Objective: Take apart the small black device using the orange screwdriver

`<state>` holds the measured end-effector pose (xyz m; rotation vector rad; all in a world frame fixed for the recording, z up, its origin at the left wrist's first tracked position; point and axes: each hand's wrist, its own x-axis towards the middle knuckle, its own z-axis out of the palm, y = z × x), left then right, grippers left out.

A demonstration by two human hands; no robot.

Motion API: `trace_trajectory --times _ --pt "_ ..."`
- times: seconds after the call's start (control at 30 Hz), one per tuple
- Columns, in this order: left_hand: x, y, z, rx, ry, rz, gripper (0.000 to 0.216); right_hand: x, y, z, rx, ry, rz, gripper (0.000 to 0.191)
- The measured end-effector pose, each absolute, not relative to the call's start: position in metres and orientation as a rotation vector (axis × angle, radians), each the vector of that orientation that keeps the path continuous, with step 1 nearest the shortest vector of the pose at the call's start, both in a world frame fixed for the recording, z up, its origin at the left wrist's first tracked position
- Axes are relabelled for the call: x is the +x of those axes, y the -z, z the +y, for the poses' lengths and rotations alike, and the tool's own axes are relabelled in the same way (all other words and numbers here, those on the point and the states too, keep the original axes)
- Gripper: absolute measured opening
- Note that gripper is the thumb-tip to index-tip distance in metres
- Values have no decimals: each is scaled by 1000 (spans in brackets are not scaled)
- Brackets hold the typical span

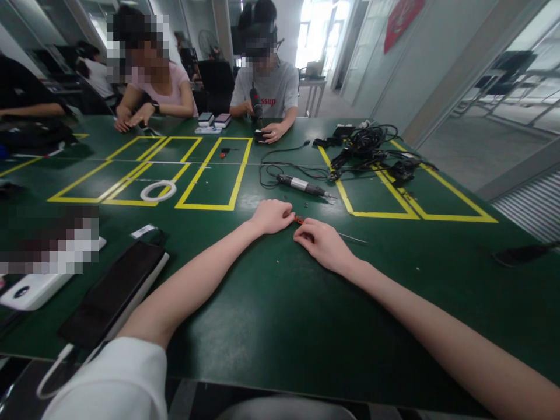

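My left hand (272, 217) is closed over the green table, its thumb and fingertips pressed together at a small orange-and-black piece (299, 220). Just to its right, my right hand (322, 244) is closed too, thumb and index finger pinched. Its knuckles partly cover the orange-and-black piece, and what lies inside its fingers is hidden. From behind the right hand a thin metal rod (355, 238) sticks out to the right; I cannot tell whether the hand holds it. A grey-and-black pen-shaped electric screwdriver (301, 184) with a cord lies beyond both hands.
Tangled black cables (370, 143) are heaped at the far right. A white tape roll (158, 191) lies on yellow-taped outlines, near another small orange-and-black piece (224, 153). A black phone-like device (116, 291) with a white cable is at my left. Across the table (245, 326), two people work.
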<state>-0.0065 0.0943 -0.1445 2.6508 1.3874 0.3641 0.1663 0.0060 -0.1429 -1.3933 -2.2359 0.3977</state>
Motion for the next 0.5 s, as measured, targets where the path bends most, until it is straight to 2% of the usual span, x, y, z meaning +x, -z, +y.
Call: trace_trajectory --times 0.13,0.23,0.33,0.5 --pt "-7 144 94 2658 -360 1383 32 175 138 -4 -1349 -377 -2234 13" --pt "-6 145 94 2659 -350 1384 31 203 130 -16 -1350 -490 -2128 12" --pt "-6 145 95 2656 -341 1385 31 246 121 -30 -1457 -550 -1873 23" --pt "-6 143 94 2648 -329 1385 31 332 111 -55 -1856 -388 -1408 35"
